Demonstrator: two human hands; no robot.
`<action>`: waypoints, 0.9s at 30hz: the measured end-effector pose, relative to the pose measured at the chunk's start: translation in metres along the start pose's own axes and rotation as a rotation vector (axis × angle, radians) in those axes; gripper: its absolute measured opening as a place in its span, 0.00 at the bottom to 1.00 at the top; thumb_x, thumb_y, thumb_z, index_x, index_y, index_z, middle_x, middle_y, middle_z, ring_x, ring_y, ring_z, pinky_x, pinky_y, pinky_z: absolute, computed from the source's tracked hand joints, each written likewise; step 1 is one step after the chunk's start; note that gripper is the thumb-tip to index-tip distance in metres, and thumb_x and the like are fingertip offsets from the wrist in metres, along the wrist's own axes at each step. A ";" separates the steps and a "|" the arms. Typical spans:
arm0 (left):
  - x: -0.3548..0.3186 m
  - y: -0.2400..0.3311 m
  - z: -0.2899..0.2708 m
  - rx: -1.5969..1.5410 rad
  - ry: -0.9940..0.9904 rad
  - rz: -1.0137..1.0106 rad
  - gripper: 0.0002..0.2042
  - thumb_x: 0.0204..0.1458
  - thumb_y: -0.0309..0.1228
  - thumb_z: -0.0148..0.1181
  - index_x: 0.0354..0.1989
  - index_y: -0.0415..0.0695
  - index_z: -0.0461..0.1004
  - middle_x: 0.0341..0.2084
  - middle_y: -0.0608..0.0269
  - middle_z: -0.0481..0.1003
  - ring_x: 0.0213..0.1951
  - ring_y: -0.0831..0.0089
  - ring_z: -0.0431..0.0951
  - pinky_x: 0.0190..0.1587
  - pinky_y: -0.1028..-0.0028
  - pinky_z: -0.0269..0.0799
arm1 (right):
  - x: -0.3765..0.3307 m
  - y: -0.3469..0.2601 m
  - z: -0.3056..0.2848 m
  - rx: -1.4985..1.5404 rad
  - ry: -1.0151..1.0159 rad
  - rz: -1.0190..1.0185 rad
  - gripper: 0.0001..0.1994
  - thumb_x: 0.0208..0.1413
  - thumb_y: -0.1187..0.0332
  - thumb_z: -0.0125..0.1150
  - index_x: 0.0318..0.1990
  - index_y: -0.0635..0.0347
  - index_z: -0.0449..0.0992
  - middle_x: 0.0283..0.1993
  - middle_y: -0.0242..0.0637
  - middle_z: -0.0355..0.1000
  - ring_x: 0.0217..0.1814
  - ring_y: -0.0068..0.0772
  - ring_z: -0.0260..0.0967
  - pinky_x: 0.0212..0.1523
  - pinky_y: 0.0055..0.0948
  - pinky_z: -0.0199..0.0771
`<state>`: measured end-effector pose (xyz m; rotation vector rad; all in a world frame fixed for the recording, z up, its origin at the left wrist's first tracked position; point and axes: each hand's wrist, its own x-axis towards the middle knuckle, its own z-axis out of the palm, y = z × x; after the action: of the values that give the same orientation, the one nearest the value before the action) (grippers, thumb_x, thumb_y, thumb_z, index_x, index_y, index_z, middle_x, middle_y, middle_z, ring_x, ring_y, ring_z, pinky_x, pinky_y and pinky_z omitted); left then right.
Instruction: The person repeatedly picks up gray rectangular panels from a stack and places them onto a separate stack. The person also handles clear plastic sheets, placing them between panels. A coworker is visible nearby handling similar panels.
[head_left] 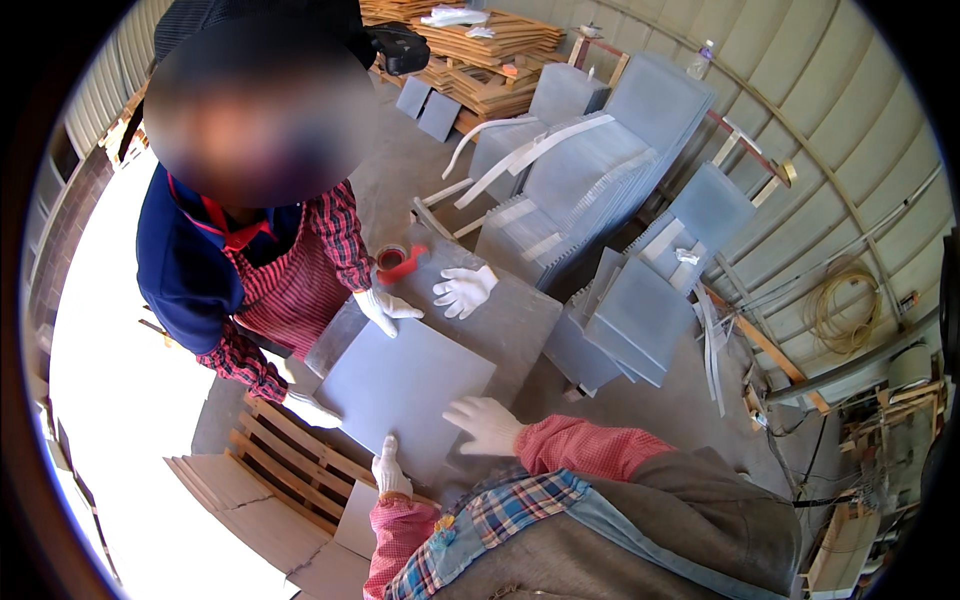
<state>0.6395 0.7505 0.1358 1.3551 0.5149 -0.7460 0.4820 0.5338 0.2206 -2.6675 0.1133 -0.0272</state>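
From my remote seat I counted four white-gloved hands on one flat grey square slab, which lay tilted across a grey stack over a wooden slatted pallet in the middle of the view. Furthest left, a co-worker in a navy vest and red checked shirt gripped the slab's left corner with one gloved hand, fingers curled under the edge; the co-worker's other hand was closed over the top corner. Two more hands were the wearer's own: the left hand pinched the near bottom edge of the slab, thumb on top, while the right hand rested spread and flat at the slab's right corner. One spare white glove lay limp on a second grey slab behind, beside one red tape dispenser. Further right, several stacks of grey square slabs leaned in rows, too many to count. I saw one coil of pale hose on the corrugated wall, and at the top a pile of wooden boards.
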 end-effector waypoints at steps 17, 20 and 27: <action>-0.140 0.127 0.258 1.054 0.309 0.596 0.39 0.47 0.52 0.69 0.54 0.29 0.66 0.42 0.31 0.79 0.45 0.37 0.82 0.50 0.53 0.76 | 0.014 0.059 -0.120 0.449 0.415 -0.059 0.42 0.49 0.56 0.79 0.66 0.70 0.64 0.65 0.58 0.67 0.68 0.59 0.66 0.68 0.48 0.67; -0.139 0.132 0.281 0.992 0.164 0.707 0.34 0.51 0.49 0.68 0.54 0.29 0.66 0.40 0.34 0.80 0.43 0.39 0.83 0.49 0.55 0.77 | 0.015 0.071 -0.145 0.587 0.373 0.095 0.45 0.47 0.56 0.80 0.68 0.69 0.63 0.65 0.56 0.69 0.67 0.57 0.69 0.66 0.44 0.70; -0.133 0.140 0.293 1.142 0.005 0.706 0.28 0.53 0.44 0.67 0.53 0.34 0.68 0.32 0.38 0.80 0.38 0.41 0.83 0.45 0.55 0.77 | 0.019 0.084 -0.137 0.576 0.540 0.274 0.45 0.47 0.59 0.79 0.70 0.67 0.61 0.65 0.54 0.72 0.66 0.52 0.73 0.63 0.41 0.74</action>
<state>0.6276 0.4928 0.3739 2.3920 -0.5052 -0.4109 0.4894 0.3961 0.3042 -1.9912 0.5515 -0.5966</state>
